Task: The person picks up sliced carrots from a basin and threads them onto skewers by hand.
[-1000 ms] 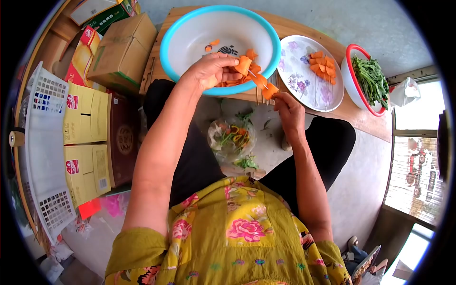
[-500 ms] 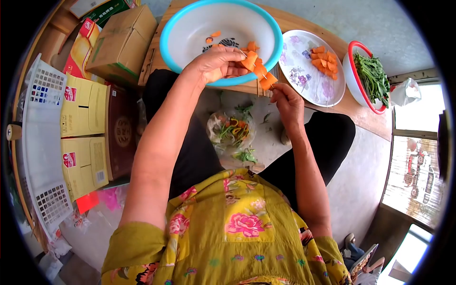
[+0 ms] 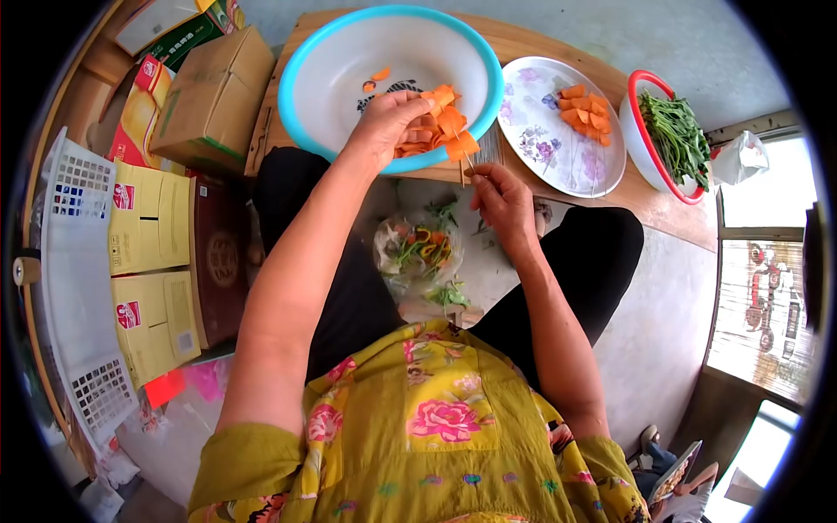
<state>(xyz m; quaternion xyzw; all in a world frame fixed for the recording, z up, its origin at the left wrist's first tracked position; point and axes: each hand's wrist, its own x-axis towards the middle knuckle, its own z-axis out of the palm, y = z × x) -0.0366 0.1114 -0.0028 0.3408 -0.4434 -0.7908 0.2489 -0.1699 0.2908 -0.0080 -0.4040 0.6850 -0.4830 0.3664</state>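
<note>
Carrot slices (image 3: 450, 122) are threaded on a thin skewer (image 3: 471, 162), which slants over the near right rim of the white basin (image 3: 336, 83) with a turquoise edge. At the skewer's upper end, my left hand (image 3: 394, 126) has its fingers closed on a carrot slice. My right hand (image 3: 504, 202) pinches the lower end, just beyond the basin and table edge. More carrot pieces lie inside the basin, partly hidden by my left hand. To the right, a flowered plate (image 3: 532, 161) bears skewered carrot slices (image 3: 584, 113).
A red-rimmed bowl (image 3: 641, 144) of leafy greens (image 3: 676, 139) stands right of the plate on the wooden table (image 3: 671, 213). Below, between my knees, is a clear bag (image 3: 418, 248) of vegetable scraps. Cardboard boxes (image 3: 209, 100) are stacked at left.
Both hands have shifted slightly, the right one left and down. The carrot slices now sit nearer my left hand, and more bare skewer shows above my right fingers.
</note>
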